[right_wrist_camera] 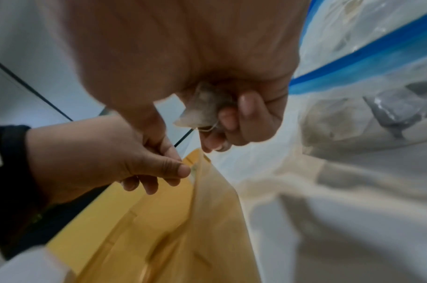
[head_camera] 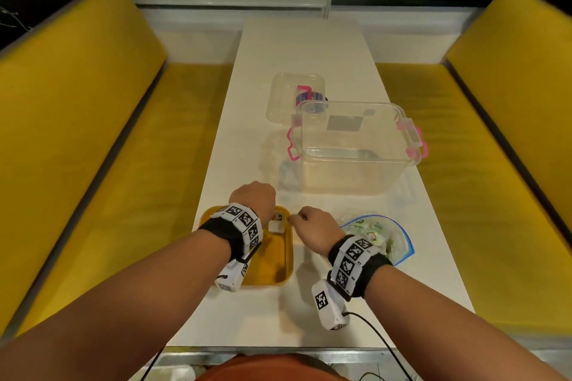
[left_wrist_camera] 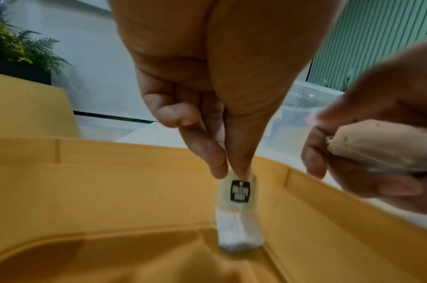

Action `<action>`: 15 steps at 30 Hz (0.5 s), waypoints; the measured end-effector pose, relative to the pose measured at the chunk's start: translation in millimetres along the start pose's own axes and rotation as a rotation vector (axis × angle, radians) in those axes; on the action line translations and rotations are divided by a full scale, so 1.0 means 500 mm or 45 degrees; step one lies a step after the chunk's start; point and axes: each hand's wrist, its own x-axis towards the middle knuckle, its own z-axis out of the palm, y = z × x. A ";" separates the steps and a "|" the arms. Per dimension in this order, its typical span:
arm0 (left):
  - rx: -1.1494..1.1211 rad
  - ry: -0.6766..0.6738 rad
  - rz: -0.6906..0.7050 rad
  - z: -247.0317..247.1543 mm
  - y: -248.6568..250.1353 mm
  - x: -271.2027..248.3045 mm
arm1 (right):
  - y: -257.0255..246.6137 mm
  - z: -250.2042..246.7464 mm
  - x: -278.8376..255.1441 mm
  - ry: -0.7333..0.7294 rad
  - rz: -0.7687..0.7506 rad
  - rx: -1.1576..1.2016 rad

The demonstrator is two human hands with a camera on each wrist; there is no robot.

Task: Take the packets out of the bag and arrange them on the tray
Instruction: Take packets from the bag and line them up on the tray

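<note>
A yellow tray lies on the white table near me. My left hand hovers over its far right corner and pinches the tag of a white tea packet, whose lower end touches the tray floor. My right hand, just right of the tray, curls its fingers round another tea packet, also seen in the left wrist view as a beige packet. The clear zip bag with a blue seal holds several packets and lies right of my right hand.
A large clear plastic box with pink latches stands further along the table, its lid behind it. Yellow benches run along both sides. Cables hang from my wrist cameras at the near table edge.
</note>
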 end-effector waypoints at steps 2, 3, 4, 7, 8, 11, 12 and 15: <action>-0.126 0.037 0.022 -0.016 -0.008 -0.010 | -0.008 -0.015 -0.004 0.002 0.003 0.273; -0.212 0.062 0.044 -0.024 -0.012 -0.017 | -0.011 -0.022 -0.007 0.008 -0.012 0.388; -0.311 0.086 0.084 -0.031 -0.014 -0.025 | -0.012 -0.028 -0.008 0.018 -0.041 0.463; -0.607 0.083 0.281 -0.051 -0.014 -0.048 | -0.012 -0.041 -0.013 0.063 -0.188 0.439; -0.670 0.071 0.325 -0.056 -0.012 -0.055 | -0.011 -0.043 -0.015 0.076 -0.246 0.423; -0.665 0.117 0.361 -0.065 -0.007 -0.069 | -0.012 -0.043 -0.021 0.086 -0.321 0.525; -0.614 0.146 0.360 -0.070 -0.005 -0.072 | -0.012 -0.043 -0.022 0.082 -0.318 0.562; -0.541 0.210 0.360 -0.085 -0.002 -0.082 | -0.006 -0.041 -0.018 0.111 -0.321 0.463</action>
